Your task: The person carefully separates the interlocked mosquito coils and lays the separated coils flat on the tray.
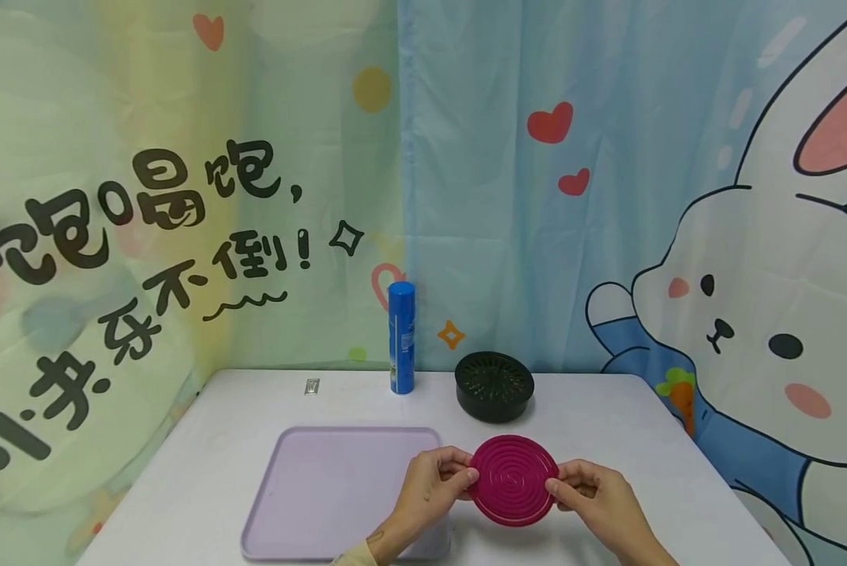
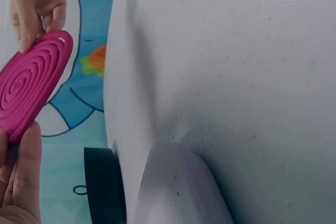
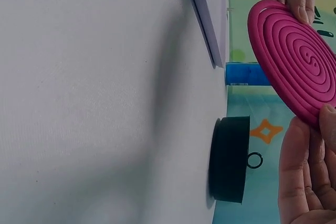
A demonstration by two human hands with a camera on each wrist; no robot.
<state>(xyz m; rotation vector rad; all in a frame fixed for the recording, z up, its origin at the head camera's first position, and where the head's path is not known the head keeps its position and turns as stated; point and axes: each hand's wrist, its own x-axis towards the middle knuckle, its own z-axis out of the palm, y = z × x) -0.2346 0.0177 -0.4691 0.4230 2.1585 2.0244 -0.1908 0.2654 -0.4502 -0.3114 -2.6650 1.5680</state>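
Observation:
Between both hands a magenta mosquito coil (image 1: 513, 481), a flat round disc of spiral grooves, is held up over the table with its face tilted toward me. My left hand (image 1: 430, 481) pinches its left edge between thumb and fingers. On the opposite edge, my right hand (image 1: 599, 497) grips it the same way. In the right wrist view the coil (image 3: 294, 56) appears slantwise, its double spiral meeting in the middle. The left wrist view catches the coil (image 2: 31, 80) at the left border, raised off the tabletop.
A pale purple tray (image 1: 346, 487) lies at the left, partly behind my left forearm. Further back stand a dark round tin (image 1: 494, 389) with a slotted top and a blue spray can (image 1: 401, 338). A small metal piece (image 1: 312, 386) lies near the white table's (image 1: 254, 393) back edge.

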